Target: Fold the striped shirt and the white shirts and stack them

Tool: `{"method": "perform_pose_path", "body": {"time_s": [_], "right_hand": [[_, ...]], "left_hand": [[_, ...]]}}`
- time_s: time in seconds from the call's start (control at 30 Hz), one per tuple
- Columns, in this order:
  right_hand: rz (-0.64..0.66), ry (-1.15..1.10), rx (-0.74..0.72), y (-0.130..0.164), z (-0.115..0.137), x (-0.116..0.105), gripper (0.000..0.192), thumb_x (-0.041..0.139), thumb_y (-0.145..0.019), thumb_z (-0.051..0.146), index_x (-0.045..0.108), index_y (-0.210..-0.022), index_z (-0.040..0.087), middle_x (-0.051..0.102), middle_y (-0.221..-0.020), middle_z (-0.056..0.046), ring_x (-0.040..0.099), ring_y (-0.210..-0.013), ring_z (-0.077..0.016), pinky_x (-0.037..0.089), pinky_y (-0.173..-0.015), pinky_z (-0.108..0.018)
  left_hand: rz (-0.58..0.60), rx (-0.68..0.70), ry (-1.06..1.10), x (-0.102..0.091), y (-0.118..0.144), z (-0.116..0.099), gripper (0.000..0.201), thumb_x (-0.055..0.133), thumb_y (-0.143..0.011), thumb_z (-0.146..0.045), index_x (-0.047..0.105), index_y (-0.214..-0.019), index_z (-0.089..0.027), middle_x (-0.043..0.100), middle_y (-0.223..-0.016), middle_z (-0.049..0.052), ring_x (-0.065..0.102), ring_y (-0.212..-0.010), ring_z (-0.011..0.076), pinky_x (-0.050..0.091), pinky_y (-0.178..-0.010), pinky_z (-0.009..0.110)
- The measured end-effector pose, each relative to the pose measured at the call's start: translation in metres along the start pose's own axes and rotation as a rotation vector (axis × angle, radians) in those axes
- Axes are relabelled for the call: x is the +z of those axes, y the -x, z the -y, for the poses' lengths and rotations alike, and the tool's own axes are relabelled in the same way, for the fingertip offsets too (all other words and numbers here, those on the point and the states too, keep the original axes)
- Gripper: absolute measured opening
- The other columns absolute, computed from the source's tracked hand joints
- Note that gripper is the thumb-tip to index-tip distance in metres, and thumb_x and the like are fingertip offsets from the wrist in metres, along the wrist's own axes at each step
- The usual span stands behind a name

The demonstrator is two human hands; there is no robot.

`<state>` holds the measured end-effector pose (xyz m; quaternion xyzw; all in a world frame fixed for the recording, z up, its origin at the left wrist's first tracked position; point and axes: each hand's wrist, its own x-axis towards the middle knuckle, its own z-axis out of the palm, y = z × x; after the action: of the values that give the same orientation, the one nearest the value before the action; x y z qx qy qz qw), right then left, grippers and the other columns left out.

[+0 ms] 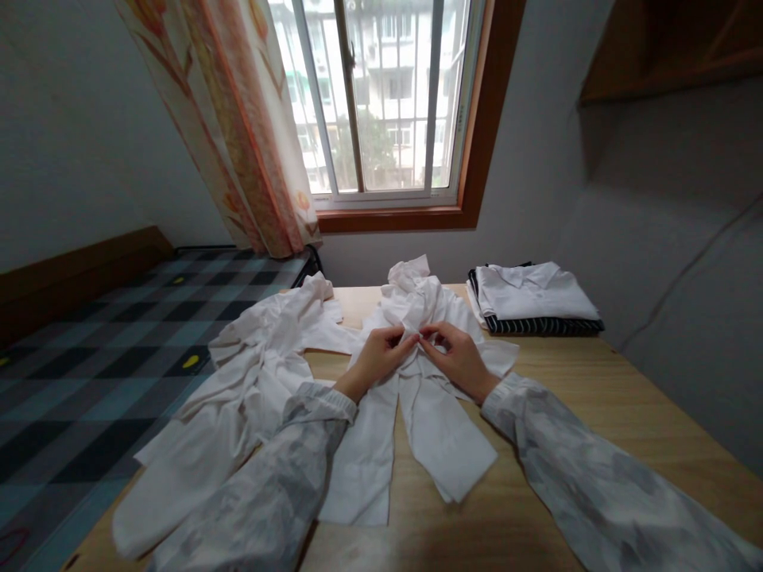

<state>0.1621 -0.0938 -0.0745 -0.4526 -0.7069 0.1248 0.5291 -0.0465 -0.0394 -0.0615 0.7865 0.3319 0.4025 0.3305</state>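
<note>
We find our left hand [381, 355] and right hand [454, 355] meeting at frame centre, both pinched shut on the bunched middle of a white garment [417, 397] lying on the wooden table [596, 413]; its long axis runs from the crumpled top near the window [381, 95] down toward the lower centre, two strips trailing below the grip; both hands sit equally near. A second white garment [238, 381] sprawls centre left; a folded stack [533, 298] rests upper right.
</note>
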Motion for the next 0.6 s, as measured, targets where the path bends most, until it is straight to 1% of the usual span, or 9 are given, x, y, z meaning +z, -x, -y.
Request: {"method": "perform_pose_path", "body": {"time_s": [0.1,0.2,0.3,0.4,0.6], "right_hand": [[0.015,0.031,-0.003,0.0007,0.0012,0.0,0.018,0.071,-0.105,0.041,0.078,-0.112,0.025,0.083,-0.102,-0.007,0.072,-0.082,-0.0234,0.058,-0.077,-0.038],[0.005,0.075,0.003,0.0018,0.0,0.0013,0.017,0.073,-0.105,0.041,0.078,-0.111,0.025,0.083,-0.102,-0.007,0.073,-0.084,-0.0241,0.058,-0.079,-0.038],[-0.014,0.116,0.005,0.0026,-0.0012,0.0026,0.018,0.074,-0.105,0.041,0.079,-0.111,0.025,0.083,-0.103,-0.007,0.073,-0.084,-0.0244,0.058,-0.082,-0.039],[-0.013,0.129,-0.002,0.0024,-0.0009,0.0026,0.017,0.074,-0.106,0.039,0.08,-0.112,0.025,0.084,-0.102,-0.007,0.074,-0.085,-0.0246,0.058,-0.082,-0.039],[0.016,0.048,-0.062,0.0002,0.0005,0.0035,0.012,0.075,-0.105,0.033,0.081,-0.109,0.024,0.083,-0.101,-0.007,0.076,-0.087,-0.024,0.058,-0.08,-0.036]], "left_hand": [[-0.004,-0.01,-0.009,0.0006,-0.001,0.0035,0.056,0.069,-0.097,-0.059,0.039,-0.066,-0.023,0.032,-0.066,-0.005,0.03,-0.064,0.0116,0.021,-0.059,0.028],[-0.012,-0.022,-0.02,0.0005,-0.0013,0.0046,0.053,0.068,-0.096,-0.055,0.04,-0.065,-0.022,0.032,-0.065,-0.005,0.031,-0.064,0.0116,0.021,-0.059,0.028],[0.008,-0.031,0.015,-0.0002,-0.0008,0.0025,0.049,0.067,-0.097,-0.055,0.047,-0.067,-0.021,0.036,-0.066,-0.005,0.033,-0.065,0.0118,0.023,-0.06,0.028],[0.02,-0.037,0.054,-0.0009,-0.0002,-0.0004,0.048,0.067,-0.097,-0.056,0.052,-0.068,-0.02,0.039,-0.066,-0.004,0.035,-0.066,0.0121,0.025,-0.06,0.028],[-0.019,-0.075,0.089,0.0004,-0.0013,-0.0007,0.051,0.071,-0.092,-0.056,0.047,-0.064,-0.021,0.034,-0.064,-0.005,0.033,-0.065,0.0113,0.024,-0.059,0.026]]}}
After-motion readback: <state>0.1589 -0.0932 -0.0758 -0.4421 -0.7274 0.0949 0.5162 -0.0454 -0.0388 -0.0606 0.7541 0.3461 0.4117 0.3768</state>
